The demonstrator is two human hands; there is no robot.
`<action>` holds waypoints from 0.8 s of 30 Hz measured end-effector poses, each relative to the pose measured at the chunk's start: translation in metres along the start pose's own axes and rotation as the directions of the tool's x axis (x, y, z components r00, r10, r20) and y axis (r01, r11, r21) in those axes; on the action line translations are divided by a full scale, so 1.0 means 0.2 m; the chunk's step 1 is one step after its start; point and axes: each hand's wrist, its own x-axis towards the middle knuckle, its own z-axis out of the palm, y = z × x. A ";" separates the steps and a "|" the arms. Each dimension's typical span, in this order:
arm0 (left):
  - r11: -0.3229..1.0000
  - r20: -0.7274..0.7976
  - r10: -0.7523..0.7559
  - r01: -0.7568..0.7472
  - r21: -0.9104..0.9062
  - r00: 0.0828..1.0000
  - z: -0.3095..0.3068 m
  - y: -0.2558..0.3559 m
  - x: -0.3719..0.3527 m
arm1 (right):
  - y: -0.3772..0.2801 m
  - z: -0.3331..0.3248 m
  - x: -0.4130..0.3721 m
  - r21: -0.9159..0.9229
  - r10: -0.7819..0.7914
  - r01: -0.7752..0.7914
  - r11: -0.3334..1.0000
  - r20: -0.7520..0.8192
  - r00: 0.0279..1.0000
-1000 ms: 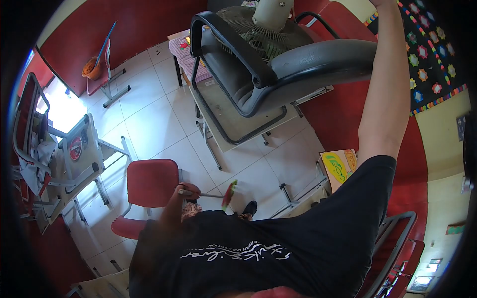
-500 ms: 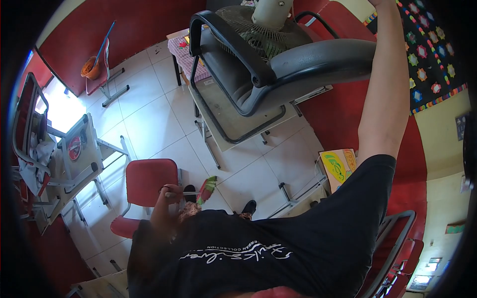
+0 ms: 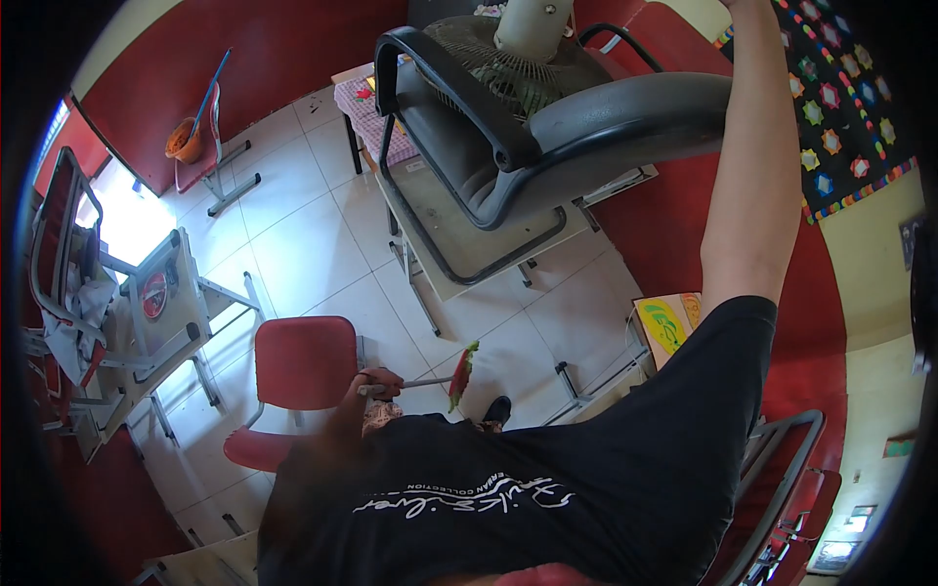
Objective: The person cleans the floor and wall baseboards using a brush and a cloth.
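Fingers (image 3: 381, 382) of the left hand (image 3: 376, 389) are curled tight round the thin metal handle of a broom (image 3: 461, 374), just off the right edge of the red chair (image 3: 298, 361) seat. From the fist the handle runs right to the green-and-red head, over the tiled floor (image 3: 293, 244); whether it touches the tiles is unclear. The forearm is blurred. Farther right, the right arm (image 3: 757, 176) rises past the black chair (image 3: 586, 127). Its hand is cut off at the top edge, the grip unseen.
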 end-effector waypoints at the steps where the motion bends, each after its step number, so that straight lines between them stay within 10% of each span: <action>1: 1.000 0.054 -0.013 0.012 0.026 0.998 0.00 -0.04 0.03 | 0.00 0.00 0.00 -0.001 0.004 -0.004 1.000 -0.002 1.000; 9: 0.801 0.516 -0.235 -0.137 0.582 0.824 -0.14 -0.36 0.48 | 0.02 0.00 0.01 -0.002 -0.011 0.011 1.000 -0.002 1.000; 18: 0.623 0.584 -0.406 -0.255 0.740 0.703 -0.19 -0.11 0.51 | 0.04 -0.05 0.10 -0.009 0.023 -0.022 1.000 0.091 0.996; 21: 0.944 0.621 -0.163 -0.062 0.324 0.766 -0.11 -0.03 0.51 | 0.04 -0.03 0.08 -0.009 0.032 -0.032 0.999 0.047 0.998; 24: 0.798 0.532 -0.558 0.589 0.130 0.637 0.15 0.07 0.56 | 0.03 -0.04 0.05 -0.042 -0.004 0.007 0.999 0.059 0.998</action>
